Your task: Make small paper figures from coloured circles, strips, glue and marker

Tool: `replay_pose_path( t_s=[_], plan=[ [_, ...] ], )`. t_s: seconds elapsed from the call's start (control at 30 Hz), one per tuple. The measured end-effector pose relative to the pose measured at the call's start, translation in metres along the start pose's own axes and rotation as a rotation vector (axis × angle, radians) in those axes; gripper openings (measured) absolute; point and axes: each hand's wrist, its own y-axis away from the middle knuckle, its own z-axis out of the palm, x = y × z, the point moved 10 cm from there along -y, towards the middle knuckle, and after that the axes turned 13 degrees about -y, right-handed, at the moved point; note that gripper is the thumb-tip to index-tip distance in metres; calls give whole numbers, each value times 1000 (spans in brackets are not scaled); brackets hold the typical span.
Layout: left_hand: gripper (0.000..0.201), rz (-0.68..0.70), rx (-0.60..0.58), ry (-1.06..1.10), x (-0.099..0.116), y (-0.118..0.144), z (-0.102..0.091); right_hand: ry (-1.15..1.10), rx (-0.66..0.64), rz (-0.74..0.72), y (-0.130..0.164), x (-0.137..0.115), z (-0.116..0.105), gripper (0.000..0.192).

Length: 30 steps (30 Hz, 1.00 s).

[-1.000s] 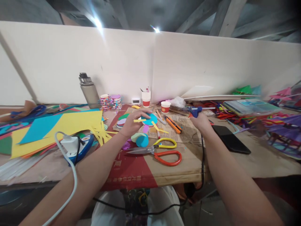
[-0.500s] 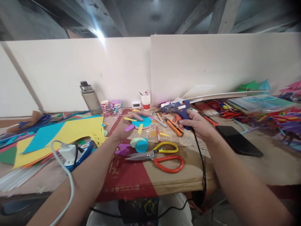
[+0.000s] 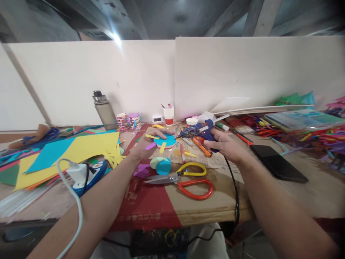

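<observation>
blue disc (image 3: 165,140) half under left hand (image 3: 147,144)

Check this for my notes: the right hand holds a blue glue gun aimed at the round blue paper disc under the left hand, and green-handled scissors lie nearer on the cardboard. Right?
One detail is wrong. The scissors have one yellow handle and one red-orange handle, not green, as the head view shows. The rest stands: the right hand holds the blue glue gun, aimed at the round blue paper disc under the left hand.
</observation>
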Motion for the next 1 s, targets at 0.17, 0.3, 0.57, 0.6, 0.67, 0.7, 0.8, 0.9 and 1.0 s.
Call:
replay_pose_path(
  t_s=[0.17, 0.3, 0.57, 0.6, 0.67, 0.7, 0.8, 0.9, 1.0],
  plan=[
    [27, 19, -18, -51, -6, 0, -3, 33, 14, 8, 1, -3, 1, 38],
    [24, 25, -43, -30, -12, 0, -3, 70, 22, 5, 1, -5, 1, 41],
    [25, -18, -38, 40, -20, 0, -6, 103, 26, -11, 1, -8, 0, 35],
    [25, -19, -38, 39, -21, 0, -6, 113, 34, -15, 2, -9, 0, 33],
    [25, -21, -36, 36, -22, 0, -7, 142, 45, -13, 2, -12, 0, 28],
    [25, -20, -36, 36, -22, 0, -7, 152, 46, -9, 2, -12, 0, 27],
    [25, -19, -40, 33, -21, 0, -6, 165, 47, -7, 2, -14, 1, 25],
    [26, -31, -38, 45, -21, 0, -6, 180, 61, -17, 3, -16, -1, 25],
    [26, -41, -33, 65, -25, 0, -8, 195, 56, -7, 3, -15, -1, 25]
  ],
)
